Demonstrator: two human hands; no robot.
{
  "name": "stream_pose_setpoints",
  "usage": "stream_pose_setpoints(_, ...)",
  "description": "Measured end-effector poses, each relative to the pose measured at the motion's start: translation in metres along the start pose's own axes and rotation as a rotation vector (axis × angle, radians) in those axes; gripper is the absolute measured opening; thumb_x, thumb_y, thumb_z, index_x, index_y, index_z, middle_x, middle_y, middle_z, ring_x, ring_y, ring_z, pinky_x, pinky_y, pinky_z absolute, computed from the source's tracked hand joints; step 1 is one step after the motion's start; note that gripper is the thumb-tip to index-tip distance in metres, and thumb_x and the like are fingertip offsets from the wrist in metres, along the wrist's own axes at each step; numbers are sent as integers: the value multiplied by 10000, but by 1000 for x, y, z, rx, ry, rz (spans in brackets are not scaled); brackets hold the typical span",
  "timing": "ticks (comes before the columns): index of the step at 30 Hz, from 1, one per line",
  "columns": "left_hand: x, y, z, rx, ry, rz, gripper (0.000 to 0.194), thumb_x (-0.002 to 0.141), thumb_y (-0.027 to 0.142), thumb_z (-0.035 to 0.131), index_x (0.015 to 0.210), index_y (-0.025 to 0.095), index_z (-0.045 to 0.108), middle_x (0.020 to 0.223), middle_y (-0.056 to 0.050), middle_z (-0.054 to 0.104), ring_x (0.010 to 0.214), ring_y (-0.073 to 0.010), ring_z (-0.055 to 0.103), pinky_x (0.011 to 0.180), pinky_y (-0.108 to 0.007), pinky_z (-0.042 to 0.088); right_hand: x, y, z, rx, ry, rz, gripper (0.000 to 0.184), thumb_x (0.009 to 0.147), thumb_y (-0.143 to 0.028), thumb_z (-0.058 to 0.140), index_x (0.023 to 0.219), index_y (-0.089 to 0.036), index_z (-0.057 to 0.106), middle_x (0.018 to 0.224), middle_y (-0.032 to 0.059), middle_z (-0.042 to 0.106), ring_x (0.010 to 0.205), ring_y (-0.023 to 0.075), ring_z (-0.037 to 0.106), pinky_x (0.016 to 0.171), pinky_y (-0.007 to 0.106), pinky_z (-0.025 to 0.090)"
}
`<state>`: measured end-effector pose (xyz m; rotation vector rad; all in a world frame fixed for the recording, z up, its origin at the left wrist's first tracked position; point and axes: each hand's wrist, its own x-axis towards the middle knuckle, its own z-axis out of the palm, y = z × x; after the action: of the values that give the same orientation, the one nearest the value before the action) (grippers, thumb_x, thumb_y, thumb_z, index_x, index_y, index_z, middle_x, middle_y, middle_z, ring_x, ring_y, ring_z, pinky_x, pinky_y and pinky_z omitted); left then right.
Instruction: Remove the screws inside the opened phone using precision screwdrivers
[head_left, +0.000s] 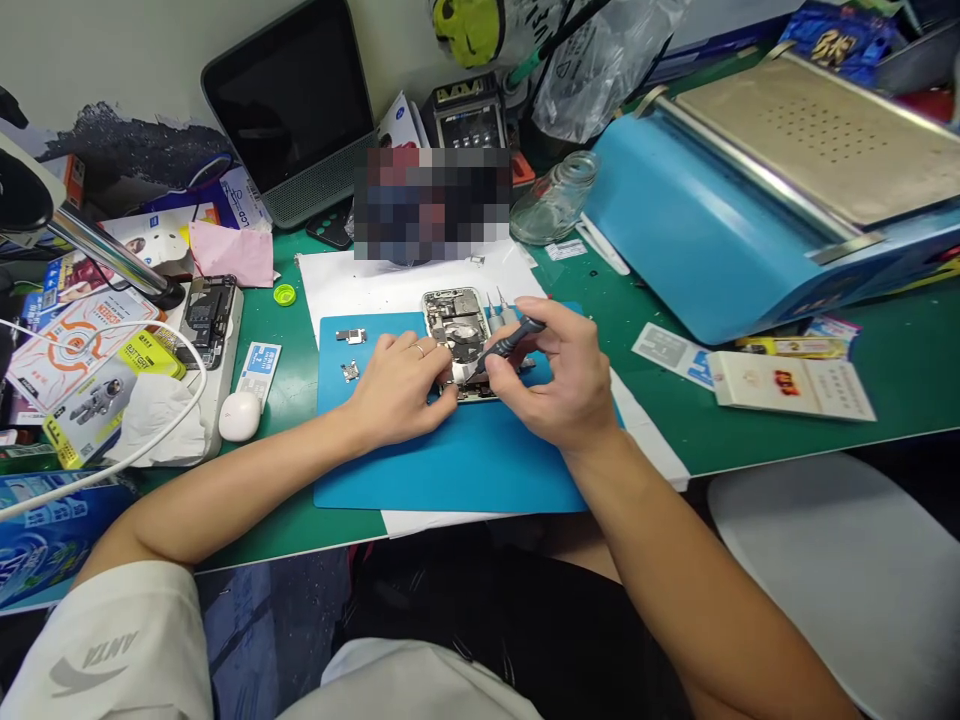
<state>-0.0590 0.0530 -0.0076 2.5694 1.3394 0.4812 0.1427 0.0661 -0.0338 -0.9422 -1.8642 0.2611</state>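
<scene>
An opened smartphone (466,325), its inner parts exposed, lies on a blue work mat (450,460). My left hand (405,385) rests at the phone's lower left edge, fingers bent and closed against it; the fingertips are partly hidden. In my right hand (566,370) is a dark screwdriver (514,342), gripped between thumb and fingers. It slants down left, its tip at the lower part of the phone. Two small metal phone parts (350,336) lie left of the phone. More slim pale tools (502,312) sit beside its right side, partly behind my right hand.
A blue machine with a perforated metal plate (810,130) stands at the right. Nearby are a glass jar (559,200) and a cigarette box (791,385). On the left are a white earbud case (240,416), a lamp pole (116,250) and a white cable (191,400). A dark-screened device (289,95) stands behind.
</scene>
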Motion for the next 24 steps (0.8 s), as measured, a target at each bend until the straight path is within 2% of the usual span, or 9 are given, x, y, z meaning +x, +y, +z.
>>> stream_pose_setpoints(5,0,-1,1,-10,3,1,153,929,284,571,806,202,529,874,-41,660,862,-222,538,758,-391,303,0,1,0,-12,-5,-1,673,819,-200,686,1420,-358,430,1061,15,722,680,161,662,605,313,604)
stream_pose_setpoints(14,0,-2,3,3,-7,6,163,946,284,545,805,202,537,871,-37,665,871,-220,539,763,-387,300,3,-4,-1,-62,-29,5,606,855,-213,645,1412,-302,424,1139,46,714,698,157,682,623,302,621)
stream_pose_setpoints(24,0,-1,1,-13,-8,1,164,975,319,549,877,198,600,899,-41,675,881,-221,548,773,-382,304,2,-4,-1,-1,-3,7,627,849,-208,666,1418,-318,428,1038,29,708,683,167,675,608,322,617)
